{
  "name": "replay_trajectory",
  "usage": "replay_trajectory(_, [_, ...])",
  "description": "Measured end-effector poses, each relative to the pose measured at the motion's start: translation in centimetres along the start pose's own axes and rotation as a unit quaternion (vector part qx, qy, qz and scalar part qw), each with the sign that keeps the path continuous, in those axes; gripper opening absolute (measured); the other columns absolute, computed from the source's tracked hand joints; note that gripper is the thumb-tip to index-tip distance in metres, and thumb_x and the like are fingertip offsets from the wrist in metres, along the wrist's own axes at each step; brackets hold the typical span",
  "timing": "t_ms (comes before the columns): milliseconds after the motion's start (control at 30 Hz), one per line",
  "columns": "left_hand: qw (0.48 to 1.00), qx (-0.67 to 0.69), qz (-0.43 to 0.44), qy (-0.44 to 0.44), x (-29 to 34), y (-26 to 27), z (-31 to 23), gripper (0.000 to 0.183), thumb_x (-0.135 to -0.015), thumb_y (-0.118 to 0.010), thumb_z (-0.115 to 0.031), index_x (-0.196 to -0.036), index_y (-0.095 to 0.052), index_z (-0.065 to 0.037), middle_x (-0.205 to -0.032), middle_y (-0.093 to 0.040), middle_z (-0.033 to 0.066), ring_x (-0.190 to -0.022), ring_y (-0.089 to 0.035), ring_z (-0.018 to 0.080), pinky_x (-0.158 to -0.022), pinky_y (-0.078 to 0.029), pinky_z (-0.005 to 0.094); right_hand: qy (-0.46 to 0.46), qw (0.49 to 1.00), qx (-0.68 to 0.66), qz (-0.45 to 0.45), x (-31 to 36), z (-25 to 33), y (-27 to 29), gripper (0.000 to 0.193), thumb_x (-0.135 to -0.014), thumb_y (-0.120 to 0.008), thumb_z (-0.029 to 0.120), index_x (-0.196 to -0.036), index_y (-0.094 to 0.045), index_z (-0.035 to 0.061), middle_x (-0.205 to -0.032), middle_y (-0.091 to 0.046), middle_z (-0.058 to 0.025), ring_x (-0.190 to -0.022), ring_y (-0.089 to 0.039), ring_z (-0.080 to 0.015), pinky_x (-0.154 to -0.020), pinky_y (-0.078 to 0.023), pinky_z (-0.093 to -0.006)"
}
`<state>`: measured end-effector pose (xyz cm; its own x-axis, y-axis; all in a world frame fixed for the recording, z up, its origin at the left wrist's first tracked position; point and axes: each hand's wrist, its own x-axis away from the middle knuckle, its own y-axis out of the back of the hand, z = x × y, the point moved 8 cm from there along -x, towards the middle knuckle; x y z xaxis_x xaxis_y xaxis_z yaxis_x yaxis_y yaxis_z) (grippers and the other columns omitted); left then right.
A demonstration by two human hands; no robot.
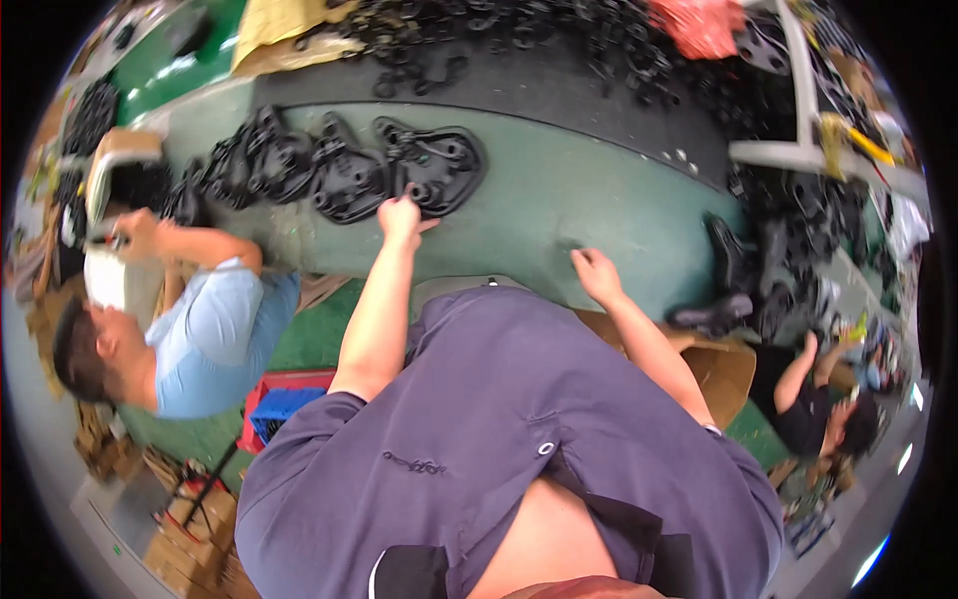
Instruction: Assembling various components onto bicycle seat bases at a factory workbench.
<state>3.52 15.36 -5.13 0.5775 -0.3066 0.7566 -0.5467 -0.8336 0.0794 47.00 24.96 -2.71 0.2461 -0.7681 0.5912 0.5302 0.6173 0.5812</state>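
Observation:
My left hand (pixel 401 222) touches the near edge of a black moulded plastic part (pixel 439 165), with the index finger stretched onto it and the thumb apart. That part is broad, with round raised posts, and lies rightmost in a row of similar parts. Just left of it is another black moulded part (pixel 349 178), and several more continue toward the left. My right hand (pixel 596 274) is low over the green tabletop (pixel 539 190), away from the parts. Its fingers are curled together; whether a small dark thing sits at their tips, I cannot make out.
Small black pieces (pixel 519 40) are heaped on a dark mat (pixel 599 110) at the back. More black parts (pixel 773 250) are piled at the right, beside a white frame (pixel 778 155). A co-worker in light blue (pixel 215 329) is at the left; another person (pixel 813 409) is at the right.

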Motion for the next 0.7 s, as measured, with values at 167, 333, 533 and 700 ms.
replay_trajectory(167, [0.996, -0.036, -0.047, -0.060, -0.1, 1.6, -1.9, 0.039, -0.102, -0.070, -0.029, -0.124, -0.068, 0.003, -0.125, -0.070, 0.0207, -0.101, -0.075, 0.0364, -0.064, -0.072, 0.0532, 0.076, 0.994, 0.084, 0.002, 1.1, 2.4, 0.7, 0.047, -0.098, -0.067, 0.039, -0.125, -0.071, 0.0009, -0.127, -0.070, -0.0249, -0.120, -0.066, -0.0410, -0.102, -0.054, -0.0486])
replay_trajectory(333, [0.994, 0.087, -0.065, -0.007, -3.0, 2.9, -0.8, 0.062, -0.095, -0.078, -0.041, -0.137, -0.061, 0.001, -0.141, -0.064, 0.0182, -0.120, -0.068, 0.0400, -0.082, -0.068, 0.0597, 0.011, 0.995, -0.032, -0.095, 4.3, -0.3, 7.1, 0.041, -0.097, -0.068, 0.033, -0.126, -0.070, 0.0029, -0.128, -0.068, -0.0202, -0.116, -0.067, -0.0392, -0.101, -0.055, -0.0466])
replay_trajectory(533, [0.977, 0.119, -0.174, -0.023, -2.7, 2.3, 3.7, 0.061, -0.101, -0.068, -0.035, -0.134, -0.053, 0.014, -0.131, -0.063, 0.0247, -0.112, -0.068, 0.0398, -0.095, -0.063, 0.0543, 0.123, 0.892, 0.020, -0.435, 11.1, -11.6, 22.5, 0.029, -0.090, -0.072, 0.014, -0.117, -0.070, 0.0035, -0.125, -0.066, -0.0173, -0.112, -0.066, -0.0348, -0.098, -0.055, -0.0441])
replay_trajectory(700, [0.988, -0.116, 0.101, 0.005, 5.5, -14.5, 10.7, 0.034, -0.104, -0.063, -0.017, -0.130, -0.058, 0.005, -0.116, -0.068, 0.0195, -0.099, -0.071, 0.0328, -0.085, -0.063, 0.0437, -0.088, 0.658, -0.146, -0.733, 18.5, -28.4, 37.4, 0.027, -0.089, -0.068, 0.008, -0.113, -0.068, -0.0039, -0.119, -0.069, -0.0139, -0.109, -0.067, -0.0291, -0.096, -0.053, -0.0402])
